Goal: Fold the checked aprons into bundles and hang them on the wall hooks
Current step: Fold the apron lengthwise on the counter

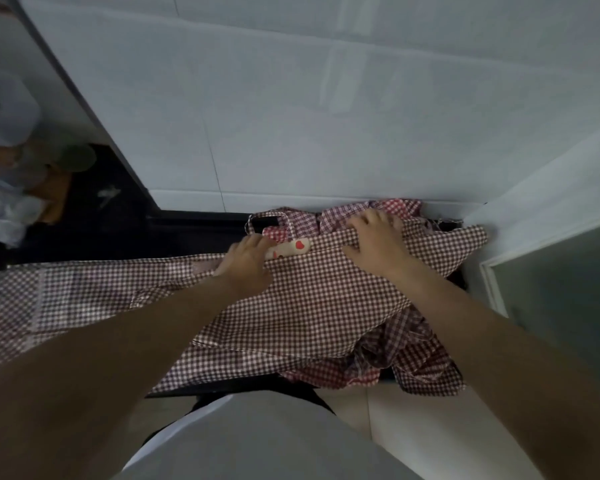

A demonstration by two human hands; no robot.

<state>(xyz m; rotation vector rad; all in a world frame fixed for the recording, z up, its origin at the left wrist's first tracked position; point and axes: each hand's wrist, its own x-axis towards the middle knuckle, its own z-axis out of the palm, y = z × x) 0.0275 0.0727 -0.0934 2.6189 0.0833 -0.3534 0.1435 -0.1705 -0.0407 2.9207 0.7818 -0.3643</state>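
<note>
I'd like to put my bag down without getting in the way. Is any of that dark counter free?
Only the dark strip between the white wall tiles and the spread checked apron, beyond the left hand. Right of it, around the right hand, more checked aprons lie bunched into the corner.

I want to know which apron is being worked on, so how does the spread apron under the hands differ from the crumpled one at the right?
The spread apron lies mostly flat across the dark counter; the crumpled apron is bunched in folds. The left hand and right hand rest on the spread apron; neither touches the crumpled one. The spread apron carries a pale patch with a red heart; none shows on the crumpled one. Both are red-and-white checked.
</note>
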